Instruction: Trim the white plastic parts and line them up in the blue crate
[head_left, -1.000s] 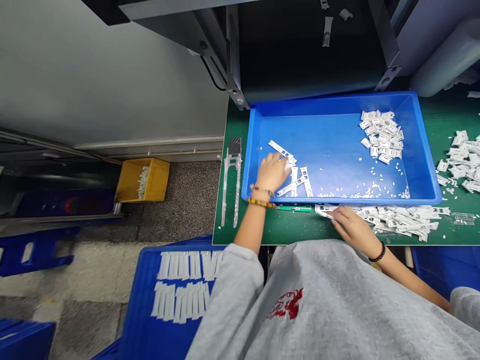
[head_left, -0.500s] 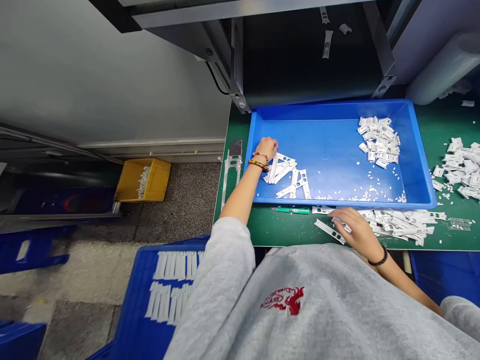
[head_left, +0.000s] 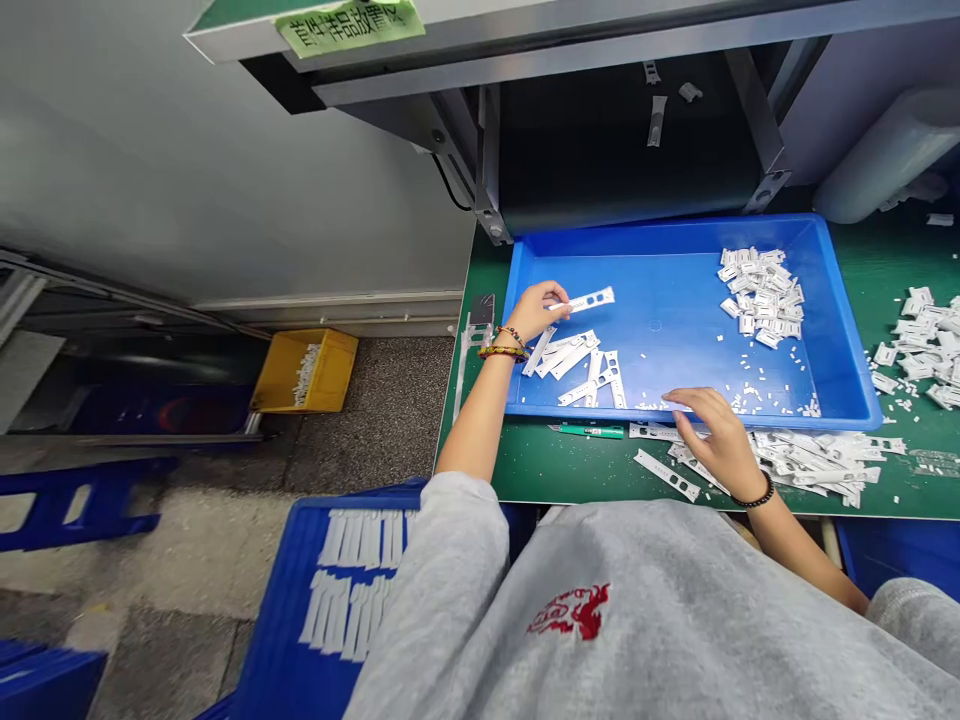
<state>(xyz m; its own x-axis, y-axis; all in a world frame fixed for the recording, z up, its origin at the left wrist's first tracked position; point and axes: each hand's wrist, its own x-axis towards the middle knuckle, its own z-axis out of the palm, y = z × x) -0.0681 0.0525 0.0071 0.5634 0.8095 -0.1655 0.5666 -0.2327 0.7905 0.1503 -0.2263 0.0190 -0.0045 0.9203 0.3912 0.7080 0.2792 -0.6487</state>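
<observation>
My left hand (head_left: 538, 308) is closed on the near end of a white plastic strip (head_left: 592, 300) with square holes, held above the left part of the blue tray (head_left: 630, 330). Just below it in the tray lie several more loose strips (head_left: 568, 352), crossing one another. Over the tray's front rim is my right hand (head_left: 712, 435), thumb and fingers curved around a white plastic piece (head_left: 677, 405) whose shape is mostly hidden. A single strip (head_left: 666, 474) lies on the green table beside this hand, and a pile of strips (head_left: 817, 460) is to its right.
Small white parts (head_left: 763, 295) are heaped in the tray's right end, with tiny bits scattered near its front. A green pen-like tool (head_left: 589, 431) lies before the tray. Behind is a dark conveyor belt (head_left: 577, 150). A blue crate (head_left: 289, 600) and yellow bin (head_left: 341, 372) are at left.
My left hand has lifted a strip up from the loose ones in the tray. My right hand has moved forward from the table to the tray's front rim. The view has shifted slightly.
</observation>
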